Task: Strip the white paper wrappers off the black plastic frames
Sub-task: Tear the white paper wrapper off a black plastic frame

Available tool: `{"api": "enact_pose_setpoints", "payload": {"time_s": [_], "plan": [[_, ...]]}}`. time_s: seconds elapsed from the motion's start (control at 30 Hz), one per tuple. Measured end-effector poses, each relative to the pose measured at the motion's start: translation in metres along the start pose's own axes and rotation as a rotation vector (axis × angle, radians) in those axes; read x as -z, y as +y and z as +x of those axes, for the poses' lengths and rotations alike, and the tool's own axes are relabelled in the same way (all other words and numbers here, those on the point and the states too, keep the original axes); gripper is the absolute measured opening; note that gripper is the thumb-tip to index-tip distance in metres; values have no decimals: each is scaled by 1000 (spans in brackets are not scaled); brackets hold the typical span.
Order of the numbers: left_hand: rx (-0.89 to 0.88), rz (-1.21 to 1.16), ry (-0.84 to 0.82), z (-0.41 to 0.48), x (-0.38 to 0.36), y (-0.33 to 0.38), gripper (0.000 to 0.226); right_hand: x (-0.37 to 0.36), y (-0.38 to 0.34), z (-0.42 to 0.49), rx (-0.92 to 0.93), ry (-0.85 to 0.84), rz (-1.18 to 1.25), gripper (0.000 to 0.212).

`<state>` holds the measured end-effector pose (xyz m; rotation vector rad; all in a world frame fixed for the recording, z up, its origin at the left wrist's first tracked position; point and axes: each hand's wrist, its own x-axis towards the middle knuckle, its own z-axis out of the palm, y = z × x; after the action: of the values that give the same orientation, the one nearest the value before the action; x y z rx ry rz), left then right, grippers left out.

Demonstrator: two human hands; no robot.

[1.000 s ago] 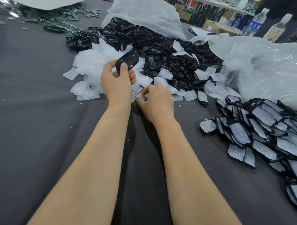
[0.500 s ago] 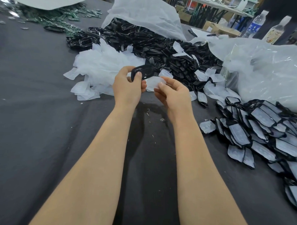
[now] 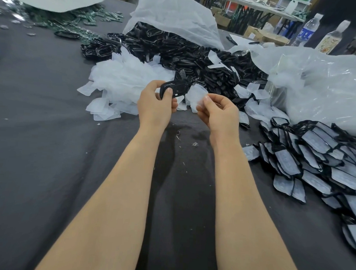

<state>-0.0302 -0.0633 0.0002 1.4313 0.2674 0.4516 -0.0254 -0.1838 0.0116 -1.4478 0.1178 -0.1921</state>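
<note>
We're gripping the black oval plastic frame (image 3: 174,90) in our L hand (image 3: 154,105), thumb & fingers clamped on it, held above the table. Our R hand (image 3: 220,113), down at the cloth 1 s ago, is now pinching a white paper wrapper (image 3: 197,95) just beside the frame. It's prob. coming off, so we're nearly done w/ this one.

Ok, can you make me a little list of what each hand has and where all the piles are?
Left hand: grips a black frame
Right hand: pinches a white wrapper, beside that frame
Empty wrappers: heap behind the left hand
Bare frames: black pile further back
Wrapped frames: pile at the right on the grey table
</note>
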Motion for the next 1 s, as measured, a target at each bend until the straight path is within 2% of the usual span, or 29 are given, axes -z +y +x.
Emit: {"api": "enact_pose_setpoints", "payload": {"time_s": [0.13,0.17,0.23,0.3,0.4,0.47,0.53,0.6,0.73,0.9,1.0], "plan": [[8,-32,20,0,0,1,12,0,0,1,-6,-39,-116,14],[11,-60,39,0,0,2,11,0,1,1,14,-73,-248,13],[11,-126,98,1,1,4,10,-3,4,-1,104,-158,-658,8],[3,-165,146,2,3,6,10,-7,7,-4,191,-156,-958,19],[-2,-182,164,2,3,7,10,-14,5,-9,301,-47,-1047,28],[-1,-179,149,2,2,7,9,-21,5,-11,301,-128,-1138,28],[-2,-171,132,2,2,7,9,-26,7,-12,217,-239,-1263,34],[-2,-161,125,2,1,6,8,-26,6,-12,183,-253,-1272,32],[2,-129,97,1,0,5,9,-24,5,-13,268,-174,-1255,23],[15,-106,76,1,-2,2,10,-25,2,-17,324,-125,-976,18],[17,-100,70,2,-2,0,12,-25,1,-17,371,-148,-866,26]]}}
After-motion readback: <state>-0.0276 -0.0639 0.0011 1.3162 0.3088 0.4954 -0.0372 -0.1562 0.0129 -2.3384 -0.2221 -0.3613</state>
